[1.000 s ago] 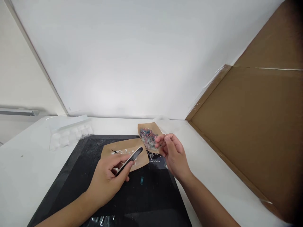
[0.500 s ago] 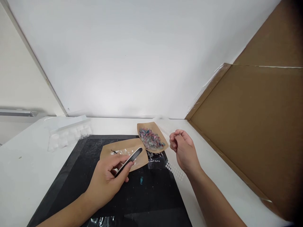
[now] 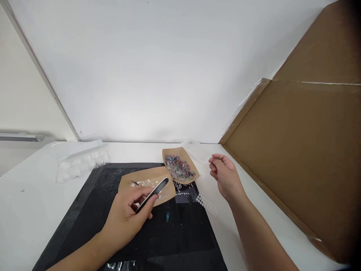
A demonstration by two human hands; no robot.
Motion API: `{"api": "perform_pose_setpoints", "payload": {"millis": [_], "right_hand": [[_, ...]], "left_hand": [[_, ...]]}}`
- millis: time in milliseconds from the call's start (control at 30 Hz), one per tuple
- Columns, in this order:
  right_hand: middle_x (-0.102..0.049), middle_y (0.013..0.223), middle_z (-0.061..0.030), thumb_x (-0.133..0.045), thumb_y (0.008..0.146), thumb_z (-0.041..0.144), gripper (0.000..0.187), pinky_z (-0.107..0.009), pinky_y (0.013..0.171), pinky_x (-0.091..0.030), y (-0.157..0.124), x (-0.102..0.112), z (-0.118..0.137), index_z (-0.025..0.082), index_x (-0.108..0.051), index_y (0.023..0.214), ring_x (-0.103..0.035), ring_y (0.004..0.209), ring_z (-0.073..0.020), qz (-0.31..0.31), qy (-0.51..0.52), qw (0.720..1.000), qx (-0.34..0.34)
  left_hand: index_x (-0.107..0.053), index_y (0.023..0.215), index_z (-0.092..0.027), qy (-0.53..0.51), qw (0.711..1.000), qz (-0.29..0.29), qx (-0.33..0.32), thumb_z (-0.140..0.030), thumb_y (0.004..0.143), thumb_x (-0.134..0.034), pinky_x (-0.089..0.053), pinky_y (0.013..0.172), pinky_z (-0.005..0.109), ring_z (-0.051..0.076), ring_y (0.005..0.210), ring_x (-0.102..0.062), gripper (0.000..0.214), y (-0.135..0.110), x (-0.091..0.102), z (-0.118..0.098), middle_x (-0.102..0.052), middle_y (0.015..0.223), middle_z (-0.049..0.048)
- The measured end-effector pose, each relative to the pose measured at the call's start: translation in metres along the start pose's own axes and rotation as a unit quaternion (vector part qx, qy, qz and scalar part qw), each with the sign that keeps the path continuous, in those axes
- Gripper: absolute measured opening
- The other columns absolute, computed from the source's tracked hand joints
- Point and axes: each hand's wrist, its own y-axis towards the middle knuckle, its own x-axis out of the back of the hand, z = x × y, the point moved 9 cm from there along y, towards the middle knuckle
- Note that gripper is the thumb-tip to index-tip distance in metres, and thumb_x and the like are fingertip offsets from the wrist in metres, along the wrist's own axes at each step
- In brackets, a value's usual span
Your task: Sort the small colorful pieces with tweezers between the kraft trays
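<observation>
Black file [image 3: 154, 193], long axis diagonal, rounded far end pointing away and to the right, near end toward the left palm. Pinched between thumb and fingers of left hand [image 3: 126, 212], over the black mat [image 3: 180, 242], partly overlapping a brown tray [image 3: 168, 192] in view. Teal piece [image 3: 167, 216] lies on mat nearby. Right hand [image 3: 226, 178] well apart, fingers curled, gap narrow; can't tell if holding anything. Dotted sheet [image 3: 207, 205] lies near its wrist.

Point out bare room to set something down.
Free, bar a speck: the white tabletop left of the black mat, nearer than the clear plastic tray; also between right forearm and brown cardboard panel. Crowded: around two brown paper trays at the mat's far right.
</observation>
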Motion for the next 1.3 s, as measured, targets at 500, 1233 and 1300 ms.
{"api": "perform_pose_setpoints", "payload": {"millis": [500,1233,1300], "right_hand": [[-0.079,0.087,-0.0019,-0.067,0.086,0.054,0.029,-0.029,0.054,-0.041,0.018,0.003,-0.015,0.026,-0.074,0.090,-0.066,0.069,-0.0187,0.137,-0.468,0.871,0.061],[-0.081,0.094,-0.0069,-0.069,0.086,0.059,0.039,-0.032,0.067,-0.050,0.016,0.017,0.020,0.023,-0.080,0.095,-0.073,0.081,-0.0241,0.018,-0.350,0.921,0.171],[-0.080,0.084,-0.0062,-0.068,0.084,0.065,0.044,-0.029,0.054,-0.043,0.018,0.019,0.018,0.023,-0.079,0.084,-0.067,0.066,-0.0208,0.017,-0.403,0.901,0.158]], "left_hand": [[-0.079,0.110,-0.020,0.009,1.000,0.002,-0.022,-0.032,0.097,-0.065,-0.052,0.042,0.013,0.009,0.054,-0.068,0.022,0.000,-0.001,-0.004,-0.074,0.082,0.0024],[-0.079,0.110,-0.023,0.017,1.000,0.003,-0.005,-0.038,0.097,-0.066,-0.053,0.042,0.014,0.011,0.055,-0.071,0.024,0.001,-0.002,0.003,-0.076,0.092,0.0035],[-0.079,0.110,-0.023,0.018,1.000,0.001,-0.005,-0.038,0.097,-0.066,-0.052,0.041,0.014,0.011,0.055,-0.071,0.024,0.001,-0.001,0.003,-0.077,0.090,0.0034]]}}
